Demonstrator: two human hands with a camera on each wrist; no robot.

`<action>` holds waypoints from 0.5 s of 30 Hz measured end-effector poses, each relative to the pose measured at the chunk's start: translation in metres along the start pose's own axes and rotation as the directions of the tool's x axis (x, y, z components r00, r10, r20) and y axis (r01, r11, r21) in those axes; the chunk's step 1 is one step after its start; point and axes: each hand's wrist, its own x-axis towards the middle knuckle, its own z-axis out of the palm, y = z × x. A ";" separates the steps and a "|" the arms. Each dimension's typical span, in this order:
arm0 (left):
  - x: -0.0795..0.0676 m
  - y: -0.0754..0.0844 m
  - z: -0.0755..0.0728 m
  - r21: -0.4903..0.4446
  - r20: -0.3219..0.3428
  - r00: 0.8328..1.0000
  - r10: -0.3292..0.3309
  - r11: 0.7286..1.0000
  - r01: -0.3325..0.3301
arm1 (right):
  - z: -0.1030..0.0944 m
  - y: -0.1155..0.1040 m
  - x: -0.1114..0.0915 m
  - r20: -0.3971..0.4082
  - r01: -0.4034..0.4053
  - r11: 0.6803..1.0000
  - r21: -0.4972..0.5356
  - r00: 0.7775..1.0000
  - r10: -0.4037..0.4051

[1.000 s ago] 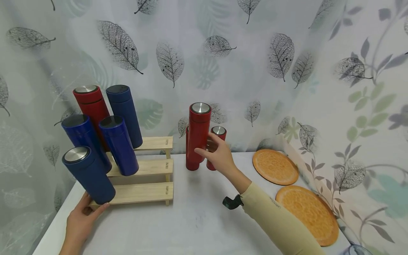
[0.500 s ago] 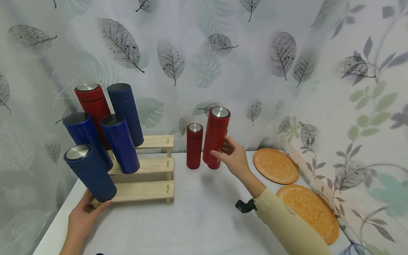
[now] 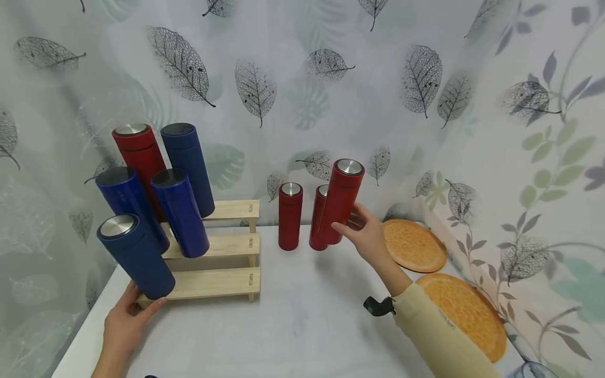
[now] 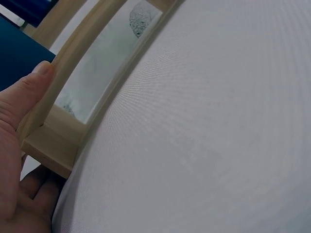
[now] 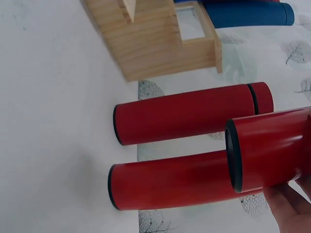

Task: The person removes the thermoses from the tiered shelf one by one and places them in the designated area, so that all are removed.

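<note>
My right hand (image 3: 371,239) grips a red thermos bottle (image 3: 342,197) with a silver lid top, raised above the table and slightly tilted. In the right wrist view, the dark base ring of this red thermos (image 5: 272,150) overlaps one of two standing red thermoses. Those two, a left red thermos (image 3: 290,218) and a right red thermos (image 3: 318,220), stand upright at the back. My left hand (image 3: 122,328) holds the front left corner of a three-tier wooden rack (image 3: 217,283). Its thumb (image 4: 36,85) presses on the bottom shelf beside a blue thermos (image 3: 137,262); other fingers reach behind the leg.
On the rack's left side stand more thermoses: two glossy blue ones (image 3: 181,215), a matte blue one (image 3: 189,168) and a red one (image 3: 144,163). Two round tan mats (image 3: 413,245) lie along the table's right side. A leaf-print curtain hangs behind.
My right hand has carried the red thermos rightward, from in front of the standing red pair to the right of both. The left hand stays at the rack's corner.
</note>
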 end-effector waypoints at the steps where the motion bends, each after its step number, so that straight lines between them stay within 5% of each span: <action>1: 0.000 0.000 0.000 0.001 -0.003 1.000 0.002 1.000 -0.002 | -0.002 0.000 0.000 -0.003 0.000 1.000 0.000 1.000 0.000; 15: 0.000 0.000 0.000 0.013 -0.008 1.000 0.011 1.000 -0.011 | -0.023 0.015 -0.001 -0.046 -0.040 0.999 -0.022 0.998 0.039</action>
